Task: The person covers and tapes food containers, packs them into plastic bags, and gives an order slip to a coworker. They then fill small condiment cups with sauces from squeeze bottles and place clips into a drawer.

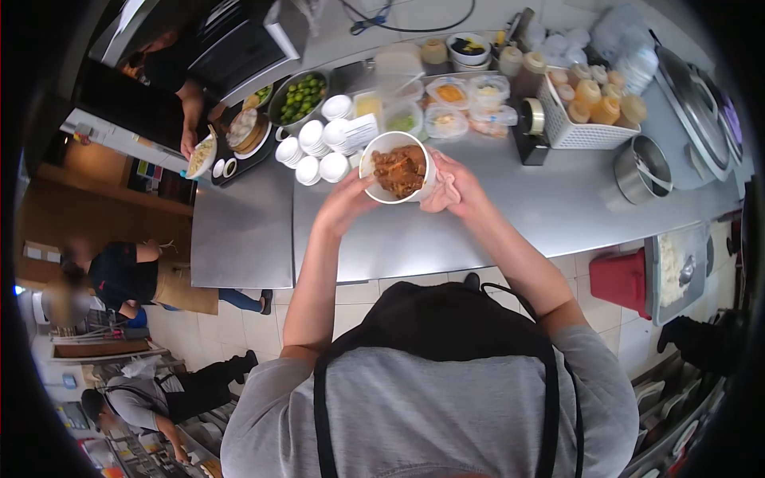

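Observation:
A white round food tub (pixel 431 177) is held up over the steel counter between my two hands. Saucy reddish-brown food, which looks like stewed meat, (pixel 398 170) shows inside it. My left hand (pixel 348 197) is closed on the tub's lower left side. On the other side, my right hand (pixel 457 183) grips the tub with a pale pink cloth (pixel 443 193) bunched under the fingers. Behind the tub stand stacks of small white cups (pixel 313 135) and a white label card (pixel 361 132). Clear containers of food (pixel 447 93) sit just past the right hand.
The steel counter (pixel 382 243) carries a bowl of limes (pixel 303 98), a white basket of sauce bottles (pixel 594 135) and a steel pot (pixel 637 171). A red bin (pixel 617 283) stands below at right. Co-workers (pixel 127 275) are at left; one person's hand (pixel 190 143) holds a bowl.

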Tool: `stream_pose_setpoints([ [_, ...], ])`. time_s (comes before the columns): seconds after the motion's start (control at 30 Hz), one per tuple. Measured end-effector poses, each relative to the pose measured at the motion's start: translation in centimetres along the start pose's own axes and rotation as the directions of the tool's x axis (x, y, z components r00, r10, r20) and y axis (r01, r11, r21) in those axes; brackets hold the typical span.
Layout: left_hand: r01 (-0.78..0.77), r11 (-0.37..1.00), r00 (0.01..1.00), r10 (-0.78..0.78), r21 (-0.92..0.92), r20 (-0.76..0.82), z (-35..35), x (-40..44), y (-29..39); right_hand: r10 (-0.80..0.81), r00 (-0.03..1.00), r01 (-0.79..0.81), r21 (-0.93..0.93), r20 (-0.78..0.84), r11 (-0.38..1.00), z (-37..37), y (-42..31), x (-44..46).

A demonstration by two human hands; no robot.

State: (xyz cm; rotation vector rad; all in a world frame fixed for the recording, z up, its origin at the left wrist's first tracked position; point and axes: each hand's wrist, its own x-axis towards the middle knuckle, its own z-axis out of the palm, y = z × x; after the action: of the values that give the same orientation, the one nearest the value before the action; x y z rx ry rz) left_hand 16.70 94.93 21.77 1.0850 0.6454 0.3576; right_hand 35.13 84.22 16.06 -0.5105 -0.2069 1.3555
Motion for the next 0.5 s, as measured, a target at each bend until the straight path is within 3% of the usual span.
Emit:
stream_pose_setpoints([
  [0.07, 0.052, 0.995, 0.996, -0.046, -0.081, 0.075, 2.4, 0.7, -1.2, 0.039, 0.997, -0.039, 0.011, -0.06, 0.999, -0.8, -2.0, -1.2],
  [0.13, 0.097, 0.978, 0.988, -0.073, -0.183, 0.134, 4.5, 1.3, -2.4, -0.079, 0.984, 0.022, -0.333, -0.158, 0.943, -2.8, -2.9, -1.1],
  [0.17, 0.103, 0.978, 0.988, -0.079, -0.18, 0.136, 5.0, 1.7, -3.2, -0.081, 0.983, 0.024, -0.328, -0.162, 0.944, -2.6, -3.1, -1.5],
  [0.23, 0.194, 0.918, 0.98, -0.162, -0.347, 0.119, 5.9, 2.5, -4.4, -0.437, 0.873, 0.218, -0.631, -0.215, 0.745, -1.6, -2.8, -1.9],
  [0.27, 0.194, 0.919, 0.979, -0.162, -0.342, 0.12, 6.3, 2.7, -4.7, -0.44, 0.872, 0.222, -0.628, -0.214, 0.746, -1.8, -2.6, -1.7],
  [0.33, 0.223, 0.854, 0.972, -0.228, -0.47, 0.046, 7.1, 2.9, -4.9, -0.725, 0.674, 0.468, -0.842, 0.143, 0.269, -2.4, -1.9, -1.5],
  [0.37, 0.225, 0.858, 0.973, -0.227, -0.461, 0.052, 7.4, 2.9, -4.8, -0.733, 0.665, 0.472, -0.841, 0.143, 0.265, -1.8, -2.0, -1.9],
  [0.43, 0.207, 0.887, 0.973, -0.231, -0.413, -0.008, 8.1, 2.8, -4.6, -0.722, 0.588, 0.443, -0.892, 0.364, -0.089, -0.7, -2.2, -3.3],
  [0.5, 0.218, 0.882, 0.97, -0.243, -0.418, -0.007, 8.1, 2.9, -4.7, -0.72, 0.582, 0.455, -0.885, 0.378, -0.097, 0.0, -1.9, -4.0],
])
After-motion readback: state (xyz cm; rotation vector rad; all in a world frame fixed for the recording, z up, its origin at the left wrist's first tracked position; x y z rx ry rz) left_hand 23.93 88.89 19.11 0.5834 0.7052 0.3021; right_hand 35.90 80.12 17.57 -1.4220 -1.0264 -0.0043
